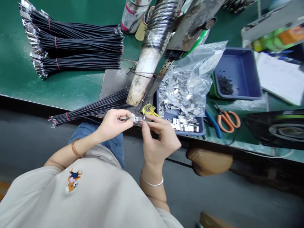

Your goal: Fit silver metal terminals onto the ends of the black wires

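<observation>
My left hand [116,123] pinches a thin black cable [123,119] close to its end, where a small silvery metal connector [137,119] sticks out past the fingertips. Just to the right, my right hand [158,136] has its thumb and fingers closed around a thin, pale, wire-like strand [143,116], held up against the connector. Its kind is too small to tell. Over both hands hangs the wrapped pipe [140,82], with a dark metal arm [156,84] beside it. A loose bundle of black cables [99,104], tied with a red band, lies behind my left hand.
Tied black cable bundles [80,47] lie at the back left. A blue tray [201,128] holds metal shells, partly inside a plastic bag [190,79]. Further right are orange-handled scissors [229,122], blue-handled pliers [213,125] and a blue bin [249,72] with small dark pieces.
</observation>
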{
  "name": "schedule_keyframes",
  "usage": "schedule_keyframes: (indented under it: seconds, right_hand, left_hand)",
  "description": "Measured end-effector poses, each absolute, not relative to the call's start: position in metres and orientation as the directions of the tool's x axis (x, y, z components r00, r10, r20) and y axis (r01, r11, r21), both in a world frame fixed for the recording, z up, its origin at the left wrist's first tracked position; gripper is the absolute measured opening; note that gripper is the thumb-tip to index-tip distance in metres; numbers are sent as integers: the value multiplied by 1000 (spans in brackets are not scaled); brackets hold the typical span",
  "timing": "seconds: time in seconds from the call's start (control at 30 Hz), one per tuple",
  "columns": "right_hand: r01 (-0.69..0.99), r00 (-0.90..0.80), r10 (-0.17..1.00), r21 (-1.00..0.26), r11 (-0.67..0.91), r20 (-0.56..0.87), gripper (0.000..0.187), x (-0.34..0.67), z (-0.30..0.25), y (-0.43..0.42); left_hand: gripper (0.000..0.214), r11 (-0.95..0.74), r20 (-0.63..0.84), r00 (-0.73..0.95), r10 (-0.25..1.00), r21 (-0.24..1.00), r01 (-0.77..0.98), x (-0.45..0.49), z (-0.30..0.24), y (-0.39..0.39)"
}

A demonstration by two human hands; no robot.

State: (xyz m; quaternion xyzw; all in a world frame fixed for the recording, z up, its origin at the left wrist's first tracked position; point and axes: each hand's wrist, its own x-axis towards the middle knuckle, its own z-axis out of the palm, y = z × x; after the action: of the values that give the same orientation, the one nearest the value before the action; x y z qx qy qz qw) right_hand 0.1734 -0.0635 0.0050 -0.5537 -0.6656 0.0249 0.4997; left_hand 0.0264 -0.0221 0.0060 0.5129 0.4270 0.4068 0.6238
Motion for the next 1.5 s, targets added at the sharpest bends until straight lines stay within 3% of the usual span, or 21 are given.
schedule_keyframes:
  seconds: [0.3,1.0,1.33,1.5]
  right_hand:
    - [734,49,762,-540,411,646,12,167,8,-52]
    - [732,17,751,-520,440,660,13,174,8,-57]
    - [727,43,721,-517,453,692,13,169,8,-54]
    - [736,-17,708,-470,486,706,15,171,5,-57]
  left_hand:
    - [18,138,-124,228,966,989,-47,33,7,-17]
    - [17,98,-111,260,959,993,65,32,7,-20]
    - [17,148,-132,212,968,987,-59,35,17,-17]
    - [17,103,-110,265,958,994,40,32,12,-19]
